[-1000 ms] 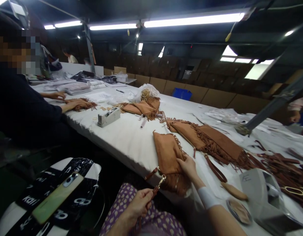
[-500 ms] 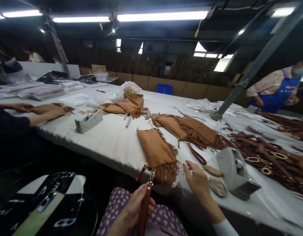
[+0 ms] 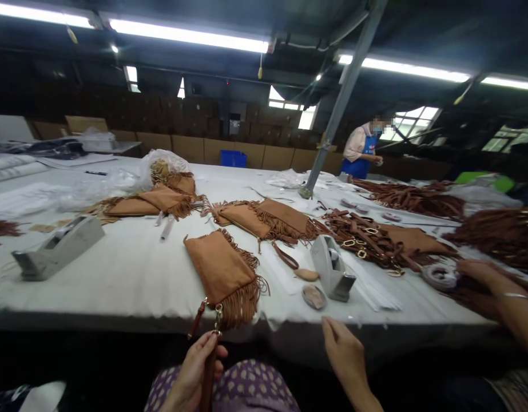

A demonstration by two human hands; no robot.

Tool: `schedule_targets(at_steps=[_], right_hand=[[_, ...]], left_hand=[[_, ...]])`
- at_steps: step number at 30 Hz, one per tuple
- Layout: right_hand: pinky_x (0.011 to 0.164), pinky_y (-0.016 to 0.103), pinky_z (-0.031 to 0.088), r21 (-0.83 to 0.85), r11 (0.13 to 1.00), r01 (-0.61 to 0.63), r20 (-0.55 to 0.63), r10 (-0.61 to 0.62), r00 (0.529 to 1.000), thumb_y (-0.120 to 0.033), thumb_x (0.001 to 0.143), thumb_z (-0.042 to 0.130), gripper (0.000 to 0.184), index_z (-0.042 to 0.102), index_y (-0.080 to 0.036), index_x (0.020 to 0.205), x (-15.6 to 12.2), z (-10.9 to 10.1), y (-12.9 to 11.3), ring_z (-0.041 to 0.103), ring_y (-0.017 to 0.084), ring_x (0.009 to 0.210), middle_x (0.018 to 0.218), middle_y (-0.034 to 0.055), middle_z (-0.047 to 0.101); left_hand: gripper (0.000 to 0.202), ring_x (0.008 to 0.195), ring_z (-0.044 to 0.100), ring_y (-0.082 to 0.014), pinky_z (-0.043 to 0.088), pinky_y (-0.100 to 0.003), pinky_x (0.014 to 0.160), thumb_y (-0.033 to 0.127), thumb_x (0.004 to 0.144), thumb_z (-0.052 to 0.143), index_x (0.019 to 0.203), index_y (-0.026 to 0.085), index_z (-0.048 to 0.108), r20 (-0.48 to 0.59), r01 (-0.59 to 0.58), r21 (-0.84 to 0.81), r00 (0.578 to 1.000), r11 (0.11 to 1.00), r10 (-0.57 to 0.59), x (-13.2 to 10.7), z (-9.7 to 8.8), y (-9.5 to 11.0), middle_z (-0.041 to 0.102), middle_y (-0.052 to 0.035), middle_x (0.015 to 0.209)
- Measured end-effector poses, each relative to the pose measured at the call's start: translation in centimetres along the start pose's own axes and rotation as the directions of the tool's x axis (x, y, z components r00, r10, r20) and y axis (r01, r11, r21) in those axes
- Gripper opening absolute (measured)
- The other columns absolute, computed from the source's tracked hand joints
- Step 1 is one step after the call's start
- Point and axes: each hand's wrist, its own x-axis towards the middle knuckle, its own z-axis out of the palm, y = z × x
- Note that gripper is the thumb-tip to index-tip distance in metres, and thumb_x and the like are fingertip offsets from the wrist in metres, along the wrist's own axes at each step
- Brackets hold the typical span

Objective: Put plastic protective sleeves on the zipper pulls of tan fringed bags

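Observation:
My left hand [image 3: 195,366] is closed around a brown leather wrist strap [image 3: 209,375] below the table's front edge. A gold clasp [image 3: 218,317] joins the strap to a tan fringed pouch [image 3: 221,266], which lies flat at the edge with its fringe toward the right. A short zip pull [image 3: 197,319] hangs beside the clasp. My right hand [image 3: 345,355] is apart from the pouch, just in front of the table edge. Its fingers are curled together, and whatever they may hold is hidden. Closest to it on the table is a small round dish [image 3: 314,297].
Tape dispensers stand at the left [image 3: 60,249] and right [image 3: 332,269]. More fringed pouches [image 3: 285,216] lie behind, with a pile of leather straps [image 3: 358,240] to their right. Another person's hand [image 3: 478,272] reaches in beside a white roll [image 3: 439,274]. A metal post [image 3: 332,126] rises from the table.
The view has swung right, so the table's things sit further left. My right hand's spread fingers have curled in. My left hand keeps the strap. Another person's arm now shows at the right.

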Motion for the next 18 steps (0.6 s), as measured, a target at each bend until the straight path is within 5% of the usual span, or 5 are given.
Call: schedule_targets(at_steps=[6,9,18], right_hand=[[0.071,0.036,0.047,-0.352,0.93,0.108,0.04,-0.1,0.994,-0.036,0.087,0.044,0.039,0.066,-0.013,0.109,7.0,0.7,0.0,0.064,0.028,0.082,0.095,0.0159,0.067],[0.071,0.034,0.046,-0.384,0.895,0.227,0.129,-0.192,0.973,-0.036,0.086,0.048,0.035,0.066,-0.015,0.107,9.1,2.6,0.8,0.063,0.026,0.081,0.093,0.0137,0.067],[0.067,0.032,0.039,-0.487,0.749,0.45,0.15,-0.436,0.887,-0.041,0.096,0.031,0.046,0.066,-0.014,0.08,8.8,3.8,2.6,0.057,0.021,0.069,0.072,0.0104,0.061]], left_hand=[[0.05,0.043,0.055,-0.0073,0.037,-0.016,0.042,0.053,0.066,0.074,0.099,0.019,0.056,-0.026,-0.029,-0.031,0.999,0.999,0.028,-0.5,0.1,0.3,0.066,0.0023,0.064],[0.047,0.043,0.055,-0.0077,0.037,-0.016,0.043,0.053,0.071,0.07,0.099,0.018,0.056,0.001,-0.033,-0.036,0.999,0.999,0.033,-0.6,0.3,0.5,0.066,0.0011,0.063],[0.044,0.044,0.057,-0.0078,0.04,-0.016,0.044,0.05,0.075,0.068,0.101,0.017,0.054,0.03,0.029,-0.066,0.999,0.997,-0.027,-0.8,0.9,1.1,0.069,-0.0019,0.069]])
